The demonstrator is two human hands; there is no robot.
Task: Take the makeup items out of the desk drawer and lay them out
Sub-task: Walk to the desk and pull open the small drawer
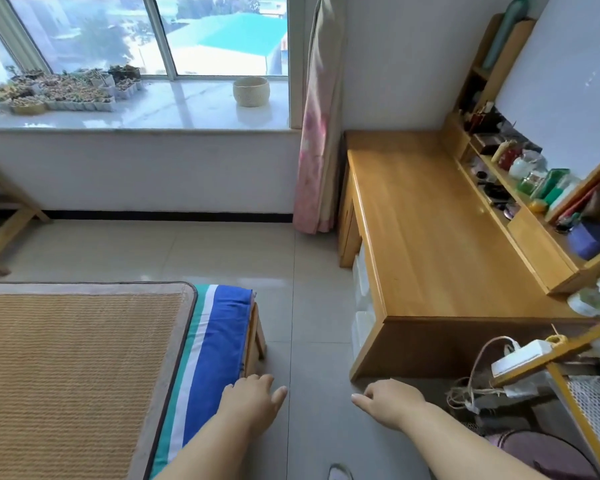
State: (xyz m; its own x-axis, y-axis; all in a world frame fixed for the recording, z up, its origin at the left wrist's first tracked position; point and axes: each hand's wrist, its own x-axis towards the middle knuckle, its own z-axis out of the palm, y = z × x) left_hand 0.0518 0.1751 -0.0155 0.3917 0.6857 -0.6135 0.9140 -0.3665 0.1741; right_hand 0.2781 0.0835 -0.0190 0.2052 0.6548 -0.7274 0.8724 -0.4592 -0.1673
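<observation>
I am holding my left hand (253,393) and right hand (388,398) out low over the tiled floor (312,306), both empty, fingers loosely relaxed and thumbs pointing toward each other. The wooden table (430,230) is standing ahead to my right, its drawers hidden from this angle, with small cosmetic items crowding its shelf (499,181) against the wall.

Both hands (253,393) (388,398) forward, fingers relaxed

Honey-brown wooden desk (430,237), blue, white and teal striped mattress (208,344), tan woven mat (73,372), pink curtain (314,168).
</observation>
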